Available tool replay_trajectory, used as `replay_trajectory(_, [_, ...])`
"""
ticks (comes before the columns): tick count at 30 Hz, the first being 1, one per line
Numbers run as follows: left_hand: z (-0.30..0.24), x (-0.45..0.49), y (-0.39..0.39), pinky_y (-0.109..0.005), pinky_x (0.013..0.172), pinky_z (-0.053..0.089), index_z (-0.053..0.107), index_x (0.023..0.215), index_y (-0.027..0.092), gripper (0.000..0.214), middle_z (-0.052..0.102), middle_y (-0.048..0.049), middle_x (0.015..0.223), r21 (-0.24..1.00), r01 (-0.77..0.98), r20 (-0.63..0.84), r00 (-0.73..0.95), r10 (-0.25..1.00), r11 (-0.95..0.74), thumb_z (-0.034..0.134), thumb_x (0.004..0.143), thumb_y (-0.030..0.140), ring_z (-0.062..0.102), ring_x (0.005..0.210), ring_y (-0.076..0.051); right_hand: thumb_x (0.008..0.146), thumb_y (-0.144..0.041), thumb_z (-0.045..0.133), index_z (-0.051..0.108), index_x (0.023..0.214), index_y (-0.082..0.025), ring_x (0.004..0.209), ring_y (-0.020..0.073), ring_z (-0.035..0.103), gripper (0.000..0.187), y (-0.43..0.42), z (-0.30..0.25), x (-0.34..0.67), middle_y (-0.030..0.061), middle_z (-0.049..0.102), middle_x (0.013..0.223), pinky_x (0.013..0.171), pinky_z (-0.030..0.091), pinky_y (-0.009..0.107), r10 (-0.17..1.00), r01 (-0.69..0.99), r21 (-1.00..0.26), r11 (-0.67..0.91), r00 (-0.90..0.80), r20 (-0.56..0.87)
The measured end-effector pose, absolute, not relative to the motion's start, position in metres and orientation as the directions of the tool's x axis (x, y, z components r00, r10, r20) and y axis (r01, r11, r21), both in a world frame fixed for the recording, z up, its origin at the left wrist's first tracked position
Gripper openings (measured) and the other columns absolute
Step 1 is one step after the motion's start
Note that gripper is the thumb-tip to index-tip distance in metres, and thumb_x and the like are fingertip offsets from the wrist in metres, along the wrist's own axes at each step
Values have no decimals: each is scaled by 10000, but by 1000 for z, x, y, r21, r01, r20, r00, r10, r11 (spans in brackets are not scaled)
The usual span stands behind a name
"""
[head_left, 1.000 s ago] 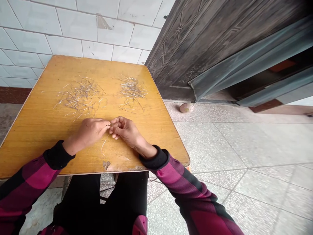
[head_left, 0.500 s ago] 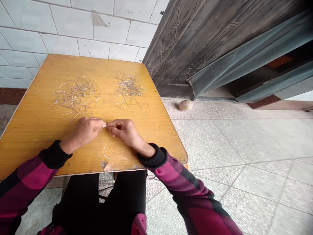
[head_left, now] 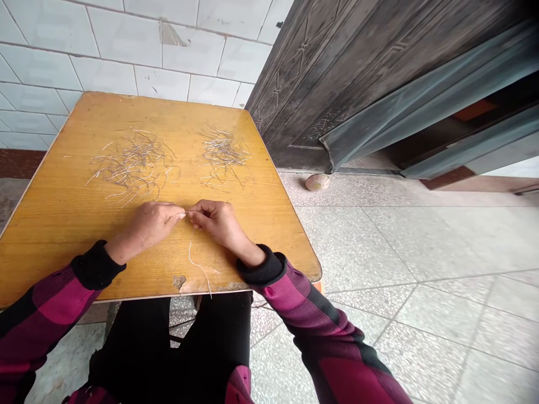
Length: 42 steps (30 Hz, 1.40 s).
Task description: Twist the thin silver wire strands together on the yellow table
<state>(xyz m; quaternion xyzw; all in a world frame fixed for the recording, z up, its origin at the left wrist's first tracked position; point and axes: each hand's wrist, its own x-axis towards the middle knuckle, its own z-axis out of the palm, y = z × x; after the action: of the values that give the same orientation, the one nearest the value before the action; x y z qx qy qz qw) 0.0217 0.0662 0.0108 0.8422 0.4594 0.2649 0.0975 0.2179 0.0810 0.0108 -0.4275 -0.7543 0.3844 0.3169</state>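
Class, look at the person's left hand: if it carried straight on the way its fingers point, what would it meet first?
The right hand's fingers, most likely. The left hand points across the table at them, and a thin pale strand runs from between the two hands. The gap looks tiny, though depth is hard to judge.

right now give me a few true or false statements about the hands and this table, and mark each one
1. The left hand and right hand meet at the fingertips, with a thin silvery strand hanging below them. True.
2. The yellow wooden table holds only one pile of strands. False: it holds a larger pile and a smaller pile.
3. Both hands wear gloves. False: both are bare.
4. The table's near edge has a chip. True.
5. A small round object lies on the floor near the dark door. True.
6. The sleeves are plain blue. False: the sleeves are magenta and black with black cuffs.
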Motion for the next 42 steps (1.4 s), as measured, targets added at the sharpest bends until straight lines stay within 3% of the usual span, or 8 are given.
replay_trajectory(6, [26,28,50,-382,834,482,639,958,146,175,643,-113,970,308,801,552,289,782,-514,599,872,293,595,943,-242,849,-256,584,621,684,-147,584,95,465,201,87,8,216,-11,567,603,589,345,238,928,515,-789,335,-326,181])
replay_trajectory(9, [27,36,38,-328,699,455,604,792,161,196,613,-60,789,283,810,423,375,825,-514,647,835,347,568,744,-197,839,-251,590,624,701,-146,553,89,463,177,90,3,214,-21,561,566,565,342,230,939,492,-821,291,-312,146])
replay_trajectory(16, [21,40,36,-250,562,302,565,623,164,180,551,21,586,501,789,70,374,925,-357,614,794,191,468,555,-111,835,-280,570,600,716,-158,498,86,526,173,96,-4,217,-22,603,546,556,407,225,937,376,-892,249,-328,124])
replay_trajectory(21, [26,37,39,-252,522,226,520,547,161,249,443,46,492,519,800,-4,353,935,-300,536,790,110,349,480,-87,822,-233,568,620,732,-156,484,79,511,129,97,-4,220,-34,593,531,544,400,216,937,408,-872,270,-318,141])
replay_trajectory(26, [23,28,42,-229,529,279,596,718,158,97,551,36,556,565,792,-11,288,958,-232,540,781,111,456,510,-99,825,-188,564,660,753,-139,487,75,500,129,97,-4,221,-36,576,534,539,384,209,925,444,-841,311,-344,161])
replay_trajectory(33, [25,15,44,-225,509,325,576,677,163,132,577,34,508,598,782,-138,314,939,-174,509,777,111,514,475,-108,823,-154,561,703,797,-121,508,76,496,148,100,-5,224,-26,585,565,557,387,208,893,458,-801,387,-401,202])
replay_trajectory(37, [27,13,43,-231,534,373,652,866,153,108,621,32,580,619,743,-109,401,909,-254,557,815,165,554,517,-113,822,-142,560,713,794,-119,523,80,493,158,101,-4,224,-25,575,554,556,377,206,883,463,-789,403,-425,202])
replay_trajectory(42, [30,13,37,-255,686,439,693,1007,187,258,644,-26,860,513,613,138,632,763,-601,472,893,118,588,756,-133,804,-126,576,707,771,-121,541,84,504,135,102,-1,221,-17,594,575,563,373,206,891,511,-760,401,-411,193])
